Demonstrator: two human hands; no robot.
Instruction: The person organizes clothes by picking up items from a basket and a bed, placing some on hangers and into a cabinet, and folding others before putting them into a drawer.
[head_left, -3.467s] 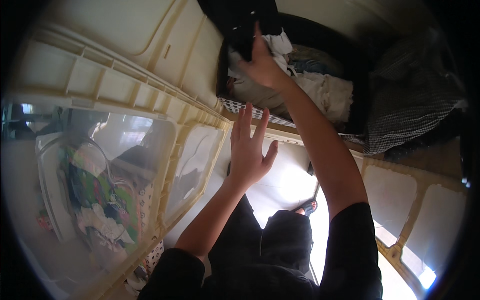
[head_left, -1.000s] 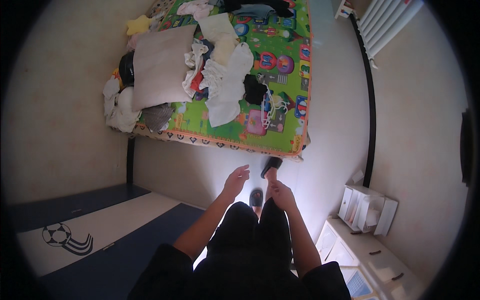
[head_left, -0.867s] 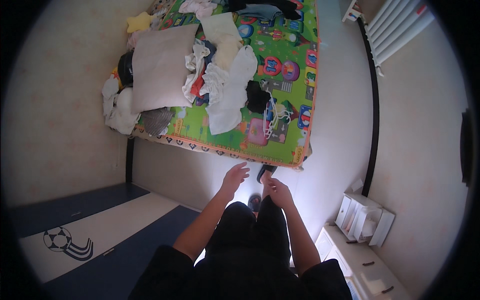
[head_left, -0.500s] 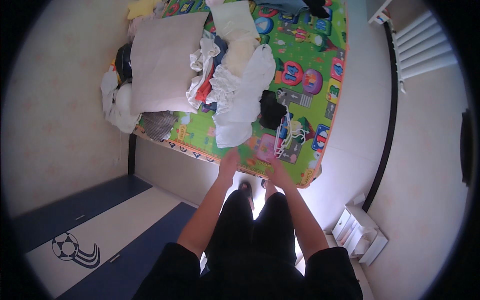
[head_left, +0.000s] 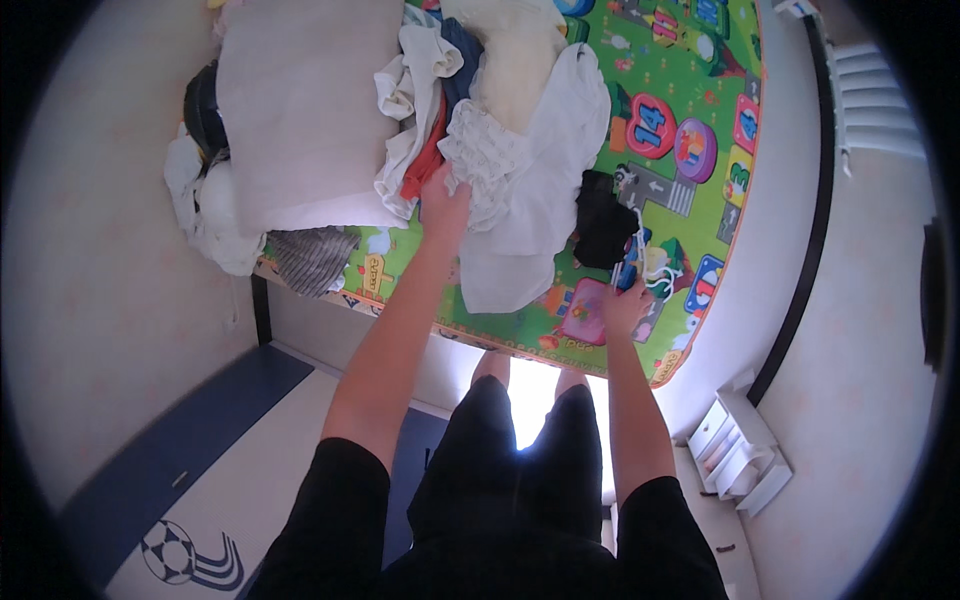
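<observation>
My left hand is at the left edge of a white ruffled garment, fingers closed on its edge beside a red cloth. A long sheer white piece spreads to the right of it, its lower end near the bed's front edge. My right hand is closed around the near end of several white hangers, on the right part of the mat. Just beyond that hand lies a crumpled black garment.
A colourful play mat covers the bed. Left of the clothes lies a large pale pillow, with a grey striped cloth under its near edge. A small white shelf unit stands by the right wall.
I have moved closer to the bed. My left hand has reached forward to the white ruffled garment, and my right hand has moved right and forward onto the hangers.
</observation>
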